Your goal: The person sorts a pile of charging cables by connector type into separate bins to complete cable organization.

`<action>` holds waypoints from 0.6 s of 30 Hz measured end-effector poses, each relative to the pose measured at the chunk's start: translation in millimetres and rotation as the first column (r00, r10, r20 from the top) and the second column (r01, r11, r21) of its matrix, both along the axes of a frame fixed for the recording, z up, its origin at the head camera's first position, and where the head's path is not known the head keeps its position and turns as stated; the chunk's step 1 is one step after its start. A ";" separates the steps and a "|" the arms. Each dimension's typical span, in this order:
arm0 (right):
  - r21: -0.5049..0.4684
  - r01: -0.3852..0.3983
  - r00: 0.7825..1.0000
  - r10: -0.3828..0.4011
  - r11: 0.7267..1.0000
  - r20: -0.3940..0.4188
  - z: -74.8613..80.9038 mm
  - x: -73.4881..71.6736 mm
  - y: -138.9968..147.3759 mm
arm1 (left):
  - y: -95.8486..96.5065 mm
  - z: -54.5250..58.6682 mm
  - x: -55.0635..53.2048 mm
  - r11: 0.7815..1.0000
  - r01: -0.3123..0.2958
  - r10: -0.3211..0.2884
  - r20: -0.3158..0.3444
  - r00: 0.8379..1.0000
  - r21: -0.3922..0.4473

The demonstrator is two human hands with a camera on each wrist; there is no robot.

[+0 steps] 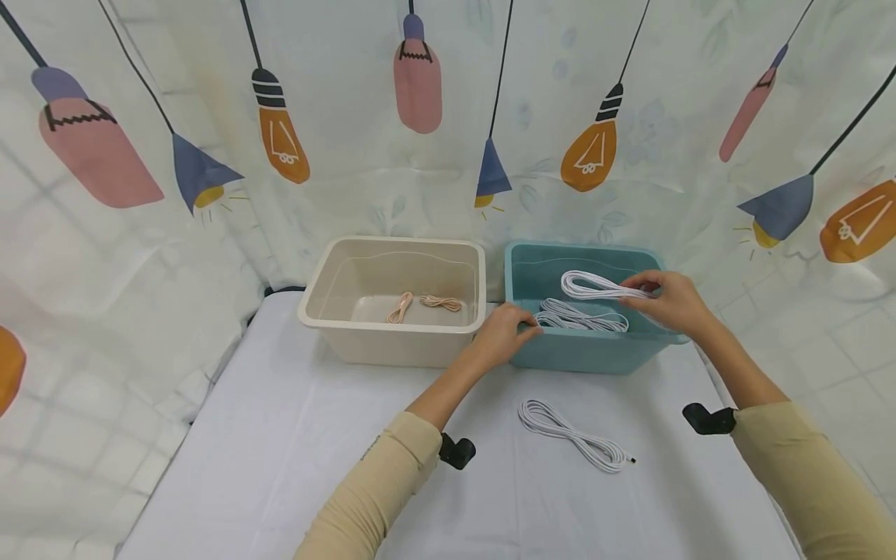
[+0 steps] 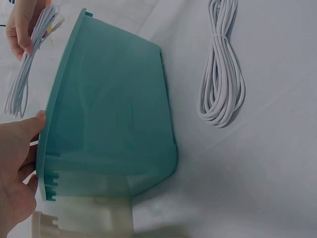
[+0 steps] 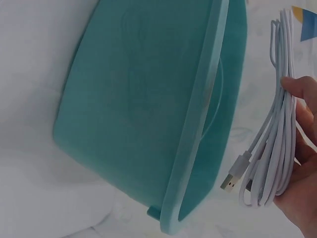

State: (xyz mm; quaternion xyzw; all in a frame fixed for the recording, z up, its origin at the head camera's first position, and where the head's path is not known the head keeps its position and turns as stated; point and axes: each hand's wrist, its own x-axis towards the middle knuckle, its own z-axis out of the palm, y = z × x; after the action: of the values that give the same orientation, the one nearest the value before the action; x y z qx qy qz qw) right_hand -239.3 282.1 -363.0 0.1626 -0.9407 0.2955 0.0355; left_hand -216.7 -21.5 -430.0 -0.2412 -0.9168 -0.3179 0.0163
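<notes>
My right hand point(image 1: 668, 299) pinches a coiled white USB cable point(image 1: 595, 285) above the teal bin point(image 1: 581, 354). In the right wrist view the held cable point(image 3: 277, 134) shows a metal USB plug hanging near its lower end. At the teal bin's near left corner, my left hand point(image 1: 500, 334) grips the rim; the left wrist view shows the hand point(image 2: 17, 168) with its thumb and fingers at that rim. More coiled white cable point(image 1: 581, 317) lies inside the teal bin. Another white cable coil point(image 1: 574, 435) rests on the table in front of it.
A beige bin point(image 1: 392, 342) stands left of the teal one, with two small peach-coloured cable bundles point(image 1: 420, 305) inside. Both bins sit toward the back of a white-covered table point(image 1: 294, 467). A curtain point(image 1: 336, 155) printed with lamps hangs behind.
</notes>
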 end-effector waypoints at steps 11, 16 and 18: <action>0.004 0.082 0.996 -0.083 0.997 0.025 2.2 -18.4 -3.9 | -1.2 2.0 0.2 1.000 0.018 -0.018 -0.006 1.000 0.015; 0.016 0.103 0.994 -0.104 0.995 0.039 4.2 -26.0 -3.9 | -1.3 1.7 -0.6 1.000 0.021 -0.021 0.000 1.000 0.014; 0.020 0.108 0.993 -0.109 0.994 0.045 5.4 -28.0 -3.9 | -1.4 1.4 -0.6 1.000 0.020 -0.020 0.000 1.000 0.013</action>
State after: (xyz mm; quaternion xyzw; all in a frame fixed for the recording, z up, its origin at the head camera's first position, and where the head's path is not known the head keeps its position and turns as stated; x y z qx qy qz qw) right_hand -267.3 278.1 -357.6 0.1048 -0.9513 0.2885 0.0282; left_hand -217.3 -23.0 -428.6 -0.2504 -0.9121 -0.3242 0.0147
